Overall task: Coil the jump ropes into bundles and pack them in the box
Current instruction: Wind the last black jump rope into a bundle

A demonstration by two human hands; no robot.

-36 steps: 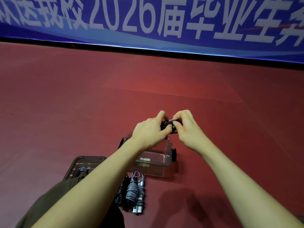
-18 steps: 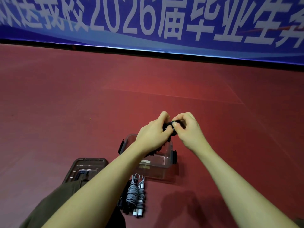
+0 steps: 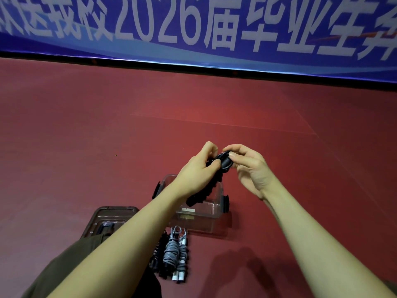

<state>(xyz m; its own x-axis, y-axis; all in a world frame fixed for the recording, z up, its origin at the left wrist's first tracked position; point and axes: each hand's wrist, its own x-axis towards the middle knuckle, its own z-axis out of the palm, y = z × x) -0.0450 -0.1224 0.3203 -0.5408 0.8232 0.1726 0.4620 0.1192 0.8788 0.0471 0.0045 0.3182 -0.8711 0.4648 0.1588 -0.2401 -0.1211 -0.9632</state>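
Above the clear plastic box (image 3: pixel 217 220), my left hand (image 3: pixel 198 171) grips a coiled black jump rope (image 3: pixel 204 190) near its top, and the bundle hangs down toward the box. My right hand (image 3: pixel 249 168) pinches the rope's top loop between thumb and fingers. On the floor in front of the box lie a coiled grey jump rope with white handles (image 3: pixel 175 251) and a black bundle (image 3: pixel 158 254) beside it.
The box's dark transparent lid (image 3: pixel 107 218) lies on the red floor to the left, partly behind my knee in olive trousers (image 3: pixel 71 265). A blue banner with white characters (image 3: pixel 193 29) runs along the far wall. Open red floor surrounds the box.
My right hand has turned palm-up and drawn slightly apart from the left. The black bundle now hangs lower, showing below my left wrist over the box.
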